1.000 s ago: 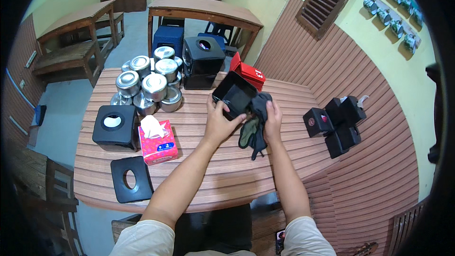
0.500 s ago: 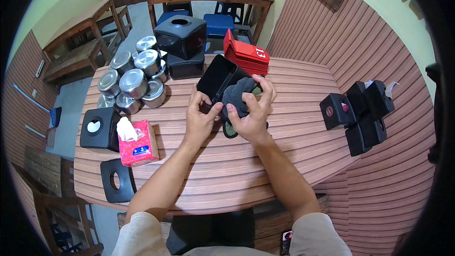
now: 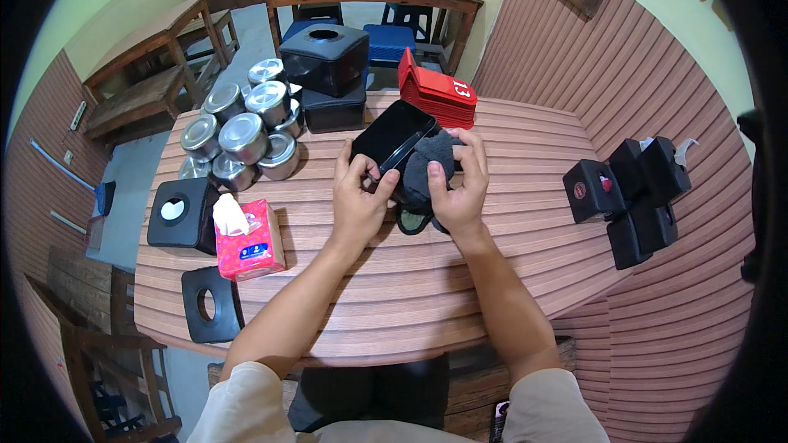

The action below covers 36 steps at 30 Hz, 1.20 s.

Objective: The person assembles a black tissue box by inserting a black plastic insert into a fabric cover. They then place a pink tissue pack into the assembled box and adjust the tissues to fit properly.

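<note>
Over the middle of the table, my left hand [image 3: 361, 203] grips the near side of an open black box [image 3: 386, 133], thumb bent at the rim. The box is tilted, with its dark hollow showing. My right hand [image 3: 460, 189] is closed on a bunched dark grey cloth [image 3: 420, 166] and presses it to the box's right side wall. A green patch edged in black [image 3: 413, 220] hangs below the cloth; what it belongs to is unclear. A black panel with an oval hole [image 3: 207, 335] lies at the table's near left.
Stacked round metal tins [image 3: 244, 138] stand at the left behind a black tissue box [image 3: 176, 234] and a pink tissue pack [image 3: 267, 258]. Farther back are black boxes [image 3: 332, 115] and red number signs [image 3: 435, 102]. More black holders [image 3: 584, 189] sit at the right by the wall.
The whole view has shifted slightly. My right hand's fingers have curled closer round the cloth, which now sits more over the box's side, hiding most of the green patch.
</note>
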Tool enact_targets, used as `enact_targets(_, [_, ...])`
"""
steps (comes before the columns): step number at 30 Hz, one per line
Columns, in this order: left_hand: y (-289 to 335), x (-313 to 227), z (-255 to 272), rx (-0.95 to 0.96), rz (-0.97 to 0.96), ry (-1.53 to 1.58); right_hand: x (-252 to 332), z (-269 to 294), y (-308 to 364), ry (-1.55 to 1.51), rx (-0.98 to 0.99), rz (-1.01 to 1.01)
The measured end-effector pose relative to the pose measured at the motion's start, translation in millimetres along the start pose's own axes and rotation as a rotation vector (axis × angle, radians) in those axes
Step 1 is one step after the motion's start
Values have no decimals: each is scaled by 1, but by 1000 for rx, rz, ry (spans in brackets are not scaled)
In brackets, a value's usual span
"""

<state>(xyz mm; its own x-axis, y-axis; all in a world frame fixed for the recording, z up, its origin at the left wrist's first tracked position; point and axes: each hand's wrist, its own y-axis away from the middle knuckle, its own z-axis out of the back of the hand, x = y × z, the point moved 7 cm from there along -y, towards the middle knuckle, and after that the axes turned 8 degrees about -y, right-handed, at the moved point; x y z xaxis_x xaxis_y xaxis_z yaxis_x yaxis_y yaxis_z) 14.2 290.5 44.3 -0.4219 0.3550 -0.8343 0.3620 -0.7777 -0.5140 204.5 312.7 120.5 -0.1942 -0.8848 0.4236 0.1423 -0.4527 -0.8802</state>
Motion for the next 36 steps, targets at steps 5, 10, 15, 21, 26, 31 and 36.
enact_targets(5, [1,-20,2,-17,-159,-179,0,0,1,25,-18,-12])
enact_targets(10, [2,-33,7,-53,-258,-280,1,-11,9,15,-53,-81])
enact_targets(15, [2,-35,14,-111,-245,-263,18,-34,19,57,65,-3])
enact_targets(21, [5,-44,11,-99,-242,-108,8,-26,15,87,43,30])
enact_targets(26, [7,-43,7,-42,-111,-20,-10,-4,10,264,-99,-85])
enact_targets(31, [2,-20,-3,63,129,261,3,-6,12,277,-93,-84])
enact_targets(36, [2,-9,-6,79,187,319,20,-33,17,166,159,-20])
